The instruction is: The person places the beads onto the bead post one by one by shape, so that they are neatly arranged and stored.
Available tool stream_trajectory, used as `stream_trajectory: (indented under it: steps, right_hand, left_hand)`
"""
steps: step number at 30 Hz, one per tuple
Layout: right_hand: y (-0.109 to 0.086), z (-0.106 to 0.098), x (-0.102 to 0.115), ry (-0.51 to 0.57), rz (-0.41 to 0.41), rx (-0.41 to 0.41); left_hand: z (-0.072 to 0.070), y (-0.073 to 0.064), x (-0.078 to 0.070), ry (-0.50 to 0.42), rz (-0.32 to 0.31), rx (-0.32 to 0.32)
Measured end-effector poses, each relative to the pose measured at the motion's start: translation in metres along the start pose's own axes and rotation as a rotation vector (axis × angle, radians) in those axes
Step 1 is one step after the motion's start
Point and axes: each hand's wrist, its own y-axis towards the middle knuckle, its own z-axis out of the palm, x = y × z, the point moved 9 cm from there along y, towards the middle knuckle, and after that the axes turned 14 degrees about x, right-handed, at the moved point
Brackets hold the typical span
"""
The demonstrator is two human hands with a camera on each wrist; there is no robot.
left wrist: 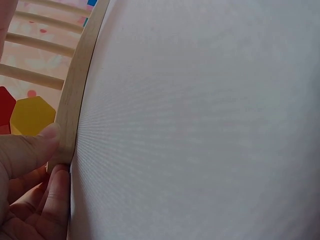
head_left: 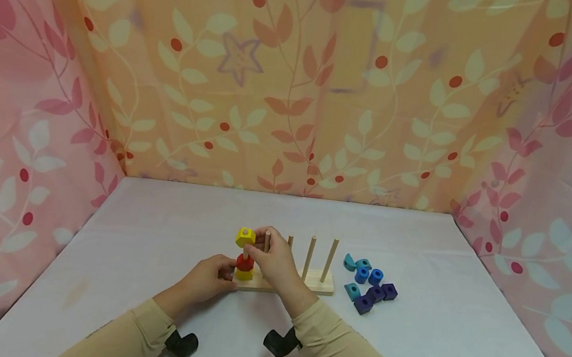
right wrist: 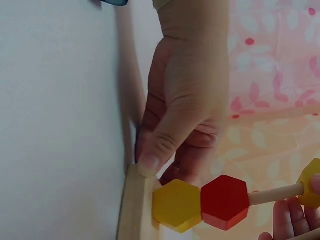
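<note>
A wooden peg stand lies on the table with several upright pegs. On its leftmost peg, a yellow hexagonal block sits at the bottom with a red hexagonal block on top of it. My right hand pinches another yellow hexagonal block at that peg's upper end; the peg tip shows in its hole, and bare peg separates it from the red one. With thumb and fingers, my left hand grips the left end of the stand's base.
Right of the stand lie loose blocks: teal half-round pieces, blue cylinders and purple cubes. Several other pegs stand bare. A patterned cloth hangs behind the white table. Black wrist mounts hang under the sleeves.
</note>
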Motion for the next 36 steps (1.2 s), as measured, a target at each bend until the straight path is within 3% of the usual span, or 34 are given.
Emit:
stream_trajectory:
  steps: [15,21,28,36]
  right_hand:
    - [-0.001,0.006,-0.035,-0.049,0.066,-0.021]
    - [-0.001,0.008,-0.040,-0.062,0.065,-0.007]
    - [-0.005,0.005,-0.035,-0.059,0.046,-0.010]
    - [-0.021,-0.003,-0.017,-0.021,-0.059,0.041]
  left_hand:
    - [0.000,-0.001,-0.002,0.009,0.030,-0.009]
    - [0.000,0.000,0.000,0.017,0.009,-0.010]
    - [0.000,0.000,-0.002,0.019,0.038,-0.010]
    - [0.000,-0.001,-0.004,0.011,0.040,-0.008]
